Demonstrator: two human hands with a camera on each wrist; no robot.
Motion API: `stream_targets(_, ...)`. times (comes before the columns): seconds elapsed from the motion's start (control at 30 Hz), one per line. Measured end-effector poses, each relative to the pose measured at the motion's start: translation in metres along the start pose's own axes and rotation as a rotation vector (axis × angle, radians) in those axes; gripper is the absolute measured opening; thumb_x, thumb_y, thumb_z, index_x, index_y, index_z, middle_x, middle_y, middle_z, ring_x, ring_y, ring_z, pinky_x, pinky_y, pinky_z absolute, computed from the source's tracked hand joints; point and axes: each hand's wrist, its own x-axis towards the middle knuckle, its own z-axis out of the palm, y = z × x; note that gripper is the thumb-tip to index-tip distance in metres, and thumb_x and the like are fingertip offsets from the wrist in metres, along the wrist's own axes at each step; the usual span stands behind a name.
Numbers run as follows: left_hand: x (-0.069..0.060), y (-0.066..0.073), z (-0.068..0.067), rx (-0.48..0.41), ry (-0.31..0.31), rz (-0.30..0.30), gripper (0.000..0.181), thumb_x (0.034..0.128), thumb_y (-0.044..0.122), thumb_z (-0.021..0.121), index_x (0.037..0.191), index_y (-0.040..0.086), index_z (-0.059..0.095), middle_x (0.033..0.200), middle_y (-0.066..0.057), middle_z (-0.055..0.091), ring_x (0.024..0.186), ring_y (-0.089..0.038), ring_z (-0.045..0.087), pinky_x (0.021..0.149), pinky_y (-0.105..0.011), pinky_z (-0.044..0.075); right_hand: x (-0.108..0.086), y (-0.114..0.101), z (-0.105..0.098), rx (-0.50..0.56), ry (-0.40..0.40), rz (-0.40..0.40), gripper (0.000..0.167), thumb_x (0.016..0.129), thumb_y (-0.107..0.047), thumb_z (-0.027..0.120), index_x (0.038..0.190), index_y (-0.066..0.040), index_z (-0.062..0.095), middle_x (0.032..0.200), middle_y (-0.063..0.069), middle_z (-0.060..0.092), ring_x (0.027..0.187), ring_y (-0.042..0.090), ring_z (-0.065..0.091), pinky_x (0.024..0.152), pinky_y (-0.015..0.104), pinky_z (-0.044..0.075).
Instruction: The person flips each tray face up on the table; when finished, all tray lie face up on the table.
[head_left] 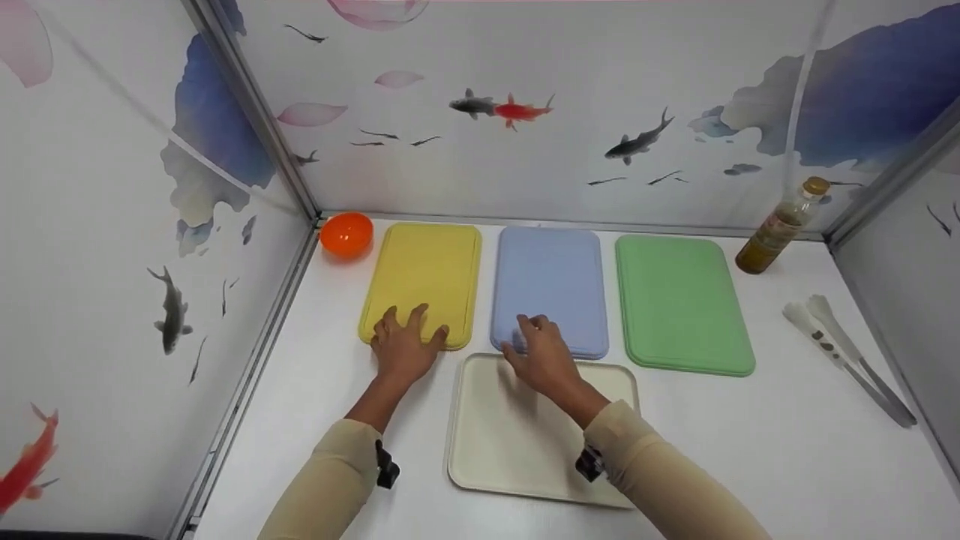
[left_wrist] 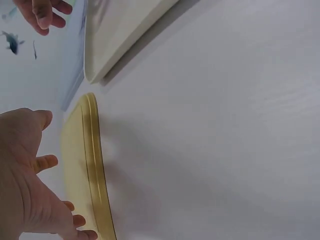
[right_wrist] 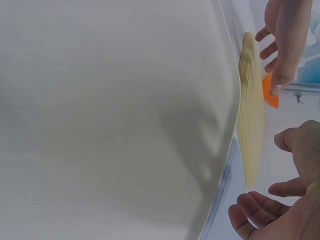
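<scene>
Boards nearest the hands: yellow board (head_left: 424, 277) & blue board (head_left: 550, 277), both laid flat side by side on table (head_left: 765, 442), narrow gap between. L hand (head_left: 405, 349) is held at near end of yellow board, fingers spread, nothing grasped; firm contact can't be confirmed. R hand (head_left: 546, 360) is held over near end of blue board & far part of beige tray (head_left: 495, 450), fingers loosely bent, thumb apart, nothing grasped either. Tray sits flat just nearer than blue board.

If a board's to be moved, IMO near edge should be taken first, thumb & fingers on opp. sides, kept level. Tray rim's v. close to blue board, so finger room there is prob. tight; rim shouldn't be knocked. Sleeves best kept up off tray.

Further out: green board (head_left: 682, 304) R of blue board, orange bowl (head_left: 346, 235) beside yellow board's far L corner, bottle (head_left: 776, 232) w/ brownish liquid at far R, tongs (head_left: 847, 360) lying nearer, along R side.
</scene>
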Motion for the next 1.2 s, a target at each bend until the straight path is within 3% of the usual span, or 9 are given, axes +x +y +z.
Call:
stream_targets(0.33,0.021,-0.033,-0.017,0.002,0.033,-0.128,0.073,0.1072,0.049,0.063,0.168,0.013,0.045,0.174,-0.044,0.016,0.158,-0.065,0.018,0.124,-0.079,0.020,0.018,-0.036,0.039,0.139,-0.136,-0.086,0.065,0.109,-0.026,0.070,0.160,0.008,0.049,0.153,0.033,0.056,0.143,0.050,0.057,0.116,0.061,0.051)
stream_targets(0.53,0.026,-0.045,-0.022,-0.009,0.009,-0.186,0.074,0.1087,0.050,0.060,0.171,0.014,0.040,0.170,-0.037,0.030,0.154,-0.059,0.025,0.121,-0.074,0.024,0.024,-0.039,0.060,0.185,-0.142,-0.068,0.067,0.108,-0.023,0.072,0.160,0.011,0.048,0.158,0.035,0.052,0.146,0.052,0.055,0.119,0.060,0.049)
stream_targets(0.9,0.028,-0.047,-0.027,-0.090,0.039,-0.213,0.070,0.1095,0.047,0.060,0.170,0.016,0.041,0.164,-0.035,0.039,0.149,-0.056,0.031,0.116,-0.073,0.029,0.030,-0.035,0.081,0.279,-0.086,-0.061,0.073,0.102,-0.024,0.075,0.157,0.015,0.048,0.156,0.040,0.054,0.145,0.059,0.052,0.120,0.067,0.046)
stream_targets(1.2,0.031,-0.050,-0.029,-0.116,0.100,-0.224,0.069,0.1078,0.048,0.062,0.168,0.017,0.044,0.161,-0.033,0.041,0.148,-0.053,0.030,0.114,-0.071,0.029,0.033,-0.041,0.077,0.254,-0.136,-0.066,0.074,0.103,-0.025,0.075,0.159,0.014,0.047,0.161,0.039,0.050,0.150,0.059,0.048,0.122,0.066,0.043)
